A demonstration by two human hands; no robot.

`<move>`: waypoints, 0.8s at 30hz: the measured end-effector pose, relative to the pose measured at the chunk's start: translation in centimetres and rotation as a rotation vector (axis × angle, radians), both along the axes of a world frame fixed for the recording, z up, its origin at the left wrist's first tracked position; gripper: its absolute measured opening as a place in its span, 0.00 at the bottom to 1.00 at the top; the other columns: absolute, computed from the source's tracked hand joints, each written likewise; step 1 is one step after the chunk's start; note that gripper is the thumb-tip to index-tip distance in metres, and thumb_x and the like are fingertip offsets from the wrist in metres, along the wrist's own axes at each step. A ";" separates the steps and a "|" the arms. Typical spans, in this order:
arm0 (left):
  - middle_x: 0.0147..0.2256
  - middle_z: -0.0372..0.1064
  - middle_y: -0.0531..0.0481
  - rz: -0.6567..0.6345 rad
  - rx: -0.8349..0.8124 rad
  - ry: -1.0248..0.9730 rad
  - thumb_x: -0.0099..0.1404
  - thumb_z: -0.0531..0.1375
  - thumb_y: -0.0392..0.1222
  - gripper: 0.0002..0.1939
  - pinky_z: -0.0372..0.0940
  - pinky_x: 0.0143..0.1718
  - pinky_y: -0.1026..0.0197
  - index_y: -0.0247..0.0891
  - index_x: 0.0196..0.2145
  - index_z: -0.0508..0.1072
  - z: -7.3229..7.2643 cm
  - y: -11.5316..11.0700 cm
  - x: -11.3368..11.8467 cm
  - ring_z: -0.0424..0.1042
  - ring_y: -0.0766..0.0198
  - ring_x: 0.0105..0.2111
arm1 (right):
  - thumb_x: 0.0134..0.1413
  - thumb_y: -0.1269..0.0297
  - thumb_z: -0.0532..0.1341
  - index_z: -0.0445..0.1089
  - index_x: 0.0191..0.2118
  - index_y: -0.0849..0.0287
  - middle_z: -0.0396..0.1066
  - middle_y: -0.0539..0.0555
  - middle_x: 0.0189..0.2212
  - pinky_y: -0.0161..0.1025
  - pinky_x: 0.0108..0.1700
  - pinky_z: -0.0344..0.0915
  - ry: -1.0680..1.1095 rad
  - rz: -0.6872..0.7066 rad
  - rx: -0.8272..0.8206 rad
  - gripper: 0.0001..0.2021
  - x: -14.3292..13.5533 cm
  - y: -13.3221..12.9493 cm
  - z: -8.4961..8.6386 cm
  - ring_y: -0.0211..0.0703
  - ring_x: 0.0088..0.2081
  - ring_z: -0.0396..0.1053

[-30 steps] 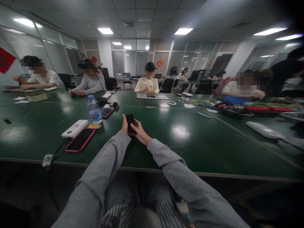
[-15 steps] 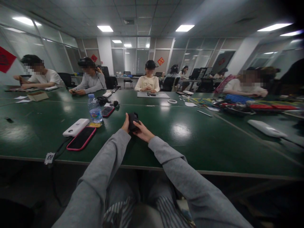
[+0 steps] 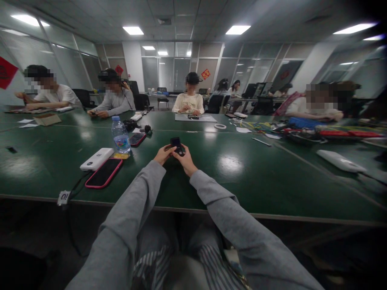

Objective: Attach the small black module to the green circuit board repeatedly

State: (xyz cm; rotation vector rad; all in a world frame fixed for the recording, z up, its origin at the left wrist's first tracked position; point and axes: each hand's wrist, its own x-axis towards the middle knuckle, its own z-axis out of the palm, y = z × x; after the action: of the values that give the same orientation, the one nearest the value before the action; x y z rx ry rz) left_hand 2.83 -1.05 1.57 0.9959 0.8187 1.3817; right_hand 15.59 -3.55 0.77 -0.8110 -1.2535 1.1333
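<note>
Between both hands, just above the green table, is a small black device (image 3: 175, 142) with a dark panel tilted up at its top and a small pale mark lower down. My left hand (image 3: 164, 154) grips its left side, thumb across the front. My right hand (image 3: 187, 161) is closed on the lower right side, its thumb near the pale mark. The fingers behind the device are hidden, and its exact kind is too small to make out.
Left of my hands lie a pink-edged phone (image 3: 104, 173), a white power bank (image 3: 96, 159) with a cable, and a water bottle (image 3: 120, 137). A pen (image 3: 261, 142) and a white power strip (image 3: 341, 161) lie right. Several people sit across the green table (image 3: 242, 189).
The black device has been turned, so its dark panel and pale mark now face me. Both hands have shifted their grip, with the thumbs now on its front.
</note>
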 end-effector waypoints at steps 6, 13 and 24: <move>0.35 0.72 0.43 -0.064 -0.029 0.019 0.45 0.70 0.35 0.27 0.66 0.40 0.60 0.28 0.44 0.69 -0.3 0.3 -1.0 0.73 0.64 0.33 | 0.38 0.56 0.69 0.55 0.57 0.55 0.63 0.50 0.32 0.37 0.40 0.64 -0.100 -0.022 0.048 0.39 0.2 -0.2 0.0 0.37 0.34 0.63; 0.34 0.72 0.44 -0.035 -0.011 0.047 0.43 0.71 0.36 0.29 0.66 0.38 0.60 0.28 0.43 0.70 -0.6 0.2 -1.9 0.73 0.64 0.32 | 0.34 0.60 0.71 0.57 0.56 0.53 0.65 0.50 0.34 0.37 0.42 0.64 -0.079 0.076 -0.002 0.40 0.4 -0.3 0.2 0.37 0.36 0.64; 0.30 0.72 0.46 0.034 -0.068 0.011 0.42 0.71 0.35 0.28 0.66 0.32 0.65 0.28 0.42 0.70 -0.8 0.6 -2.0 0.71 0.69 0.26 | 0.39 0.61 0.70 0.58 0.51 0.57 0.68 0.52 0.35 0.33 0.35 0.67 0.170 0.213 -0.259 0.32 0.7 0.5 0.0 0.36 0.34 0.68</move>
State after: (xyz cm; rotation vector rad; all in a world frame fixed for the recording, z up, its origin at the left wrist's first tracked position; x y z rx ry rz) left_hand 0.78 -0.48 0.77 0.9419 0.8891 1.3694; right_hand 16.28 -3.08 0.74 -0.7655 -1.0823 1.5278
